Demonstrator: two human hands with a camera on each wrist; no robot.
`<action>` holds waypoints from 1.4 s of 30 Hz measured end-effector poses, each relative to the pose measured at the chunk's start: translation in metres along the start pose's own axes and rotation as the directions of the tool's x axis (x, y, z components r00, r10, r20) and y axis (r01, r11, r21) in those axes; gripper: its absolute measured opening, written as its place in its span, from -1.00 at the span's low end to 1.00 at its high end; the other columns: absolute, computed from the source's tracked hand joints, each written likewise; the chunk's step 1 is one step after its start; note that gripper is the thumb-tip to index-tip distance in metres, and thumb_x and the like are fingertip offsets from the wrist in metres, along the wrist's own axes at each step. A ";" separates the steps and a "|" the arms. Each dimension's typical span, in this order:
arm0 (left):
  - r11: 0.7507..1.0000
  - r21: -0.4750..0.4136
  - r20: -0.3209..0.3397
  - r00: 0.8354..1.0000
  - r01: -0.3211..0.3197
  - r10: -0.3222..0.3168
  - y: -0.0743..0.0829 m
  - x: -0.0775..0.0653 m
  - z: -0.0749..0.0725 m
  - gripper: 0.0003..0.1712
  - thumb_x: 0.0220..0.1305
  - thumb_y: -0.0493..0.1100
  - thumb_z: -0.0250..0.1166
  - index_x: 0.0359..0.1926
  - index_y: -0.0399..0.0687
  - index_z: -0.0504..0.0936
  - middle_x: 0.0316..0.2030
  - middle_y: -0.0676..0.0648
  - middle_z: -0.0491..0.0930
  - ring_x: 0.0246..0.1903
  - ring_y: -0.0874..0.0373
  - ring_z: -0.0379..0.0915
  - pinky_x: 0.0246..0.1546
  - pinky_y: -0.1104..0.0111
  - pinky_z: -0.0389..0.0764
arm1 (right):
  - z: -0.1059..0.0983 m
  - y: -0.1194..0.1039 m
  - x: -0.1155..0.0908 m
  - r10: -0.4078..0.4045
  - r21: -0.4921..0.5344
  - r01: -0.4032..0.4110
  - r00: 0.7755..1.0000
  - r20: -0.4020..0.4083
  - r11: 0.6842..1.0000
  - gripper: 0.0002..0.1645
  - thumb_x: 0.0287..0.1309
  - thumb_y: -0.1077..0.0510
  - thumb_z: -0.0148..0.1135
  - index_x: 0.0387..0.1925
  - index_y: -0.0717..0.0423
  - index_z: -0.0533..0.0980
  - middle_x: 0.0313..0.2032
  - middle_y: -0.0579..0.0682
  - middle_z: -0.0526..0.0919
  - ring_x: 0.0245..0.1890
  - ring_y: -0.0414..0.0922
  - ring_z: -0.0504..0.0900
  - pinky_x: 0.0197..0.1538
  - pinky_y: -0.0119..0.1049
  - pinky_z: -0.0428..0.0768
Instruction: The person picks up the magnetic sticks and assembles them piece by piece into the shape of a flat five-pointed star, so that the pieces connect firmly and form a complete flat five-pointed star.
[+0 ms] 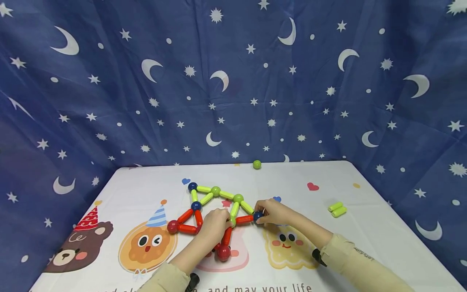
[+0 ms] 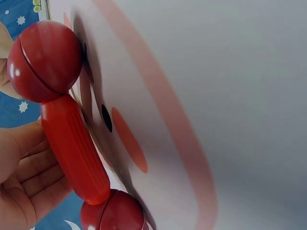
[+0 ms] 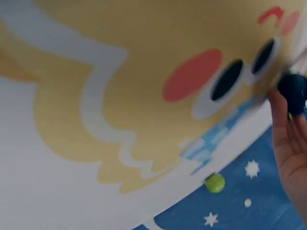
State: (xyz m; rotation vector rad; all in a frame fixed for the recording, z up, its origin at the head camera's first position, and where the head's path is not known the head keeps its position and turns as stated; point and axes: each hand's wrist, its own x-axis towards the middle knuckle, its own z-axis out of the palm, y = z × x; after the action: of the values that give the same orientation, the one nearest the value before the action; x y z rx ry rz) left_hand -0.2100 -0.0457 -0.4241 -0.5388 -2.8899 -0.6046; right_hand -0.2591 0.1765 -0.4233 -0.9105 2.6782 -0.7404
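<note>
A flat frame of magnetic rods and balls lies on the table, joining yellow-green rods [image 1: 206,198] to red rods [image 1: 187,229]. At its right end, my right hand [image 1: 275,212] pinches a dark blue ball [image 1: 258,216], which touches a red rod [image 1: 244,219] and a yellow-green rod [image 1: 247,207]. My left hand [image 1: 215,224] holds a green ball [image 1: 232,222] at the middle joint with curled fingers, hiding part of the frame. In the left wrist view, a red rod [image 2: 74,148] between two red balls [image 2: 45,60] stands in front of that hand's fingers.
Behind the frame, a loose green ball [image 1: 257,164] lies near the table's back edge. Two loose yellow-green rods [image 1: 337,209] lie side by side at the right. A printed white cloth [image 1: 146,182] covers the table, and a blue star-patterned curtain [image 1: 233,81] hangs behind.
</note>
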 end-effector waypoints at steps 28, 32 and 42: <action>1.000 -0.004 0.012 1.000 -0.013 0.013 -0.002 0.000 0.000 -0.88 -0.02 -0.18 0.45 -0.53 -0.13 0.69 -0.66 0.02 0.56 -0.63 0.24 0.28 -0.58 0.50 0.26 | 0.004 -0.007 0.006 0.016 -0.070 -0.016 1.000 -0.004 0.997 -0.74 0.07 0.16 0.34 -0.34 0.15 0.39 -0.51 -0.11 0.45 -0.51 -0.27 0.32 -0.42 -0.50 0.31; 1.000 0.003 0.037 0.999 -0.013 0.013 0.000 0.000 0.002 -0.88 -0.02 -0.17 0.45 -0.51 -0.13 0.70 -0.65 0.03 0.55 -0.62 0.25 0.26 -0.58 0.51 0.26 | -0.001 0.002 0.002 -0.015 -0.006 0.015 0.999 0.031 1.000 -0.76 0.10 0.18 0.31 -0.31 0.16 0.41 -0.44 -0.09 0.54 -0.49 -0.30 0.37 -0.37 -0.51 0.41; 0.999 0.031 0.015 1.000 -0.017 0.017 0.000 0.001 0.002 -0.89 -0.03 -0.19 0.45 -0.48 -0.13 0.71 -0.61 0.01 0.61 -0.61 0.25 0.32 -0.55 0.50 0.29 | -0.018 -0.001 0.005 -0.052 0.064 0.048 0.997 0.061 0.997 -0.74 0.13 0.11 0.30 -0.29 0.17 0.43 -0.45 -0.09 0.56 -0.45 -0.31 0.41 -0.30 -0.48 0.45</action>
State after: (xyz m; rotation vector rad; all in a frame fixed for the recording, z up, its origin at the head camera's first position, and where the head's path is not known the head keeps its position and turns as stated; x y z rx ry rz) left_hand -0.2112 -0.0444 -0.4258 -0.5653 -2.8999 -0.5541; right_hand -0.2689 0.1801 -0.4079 -0.9718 2.5717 -0.7891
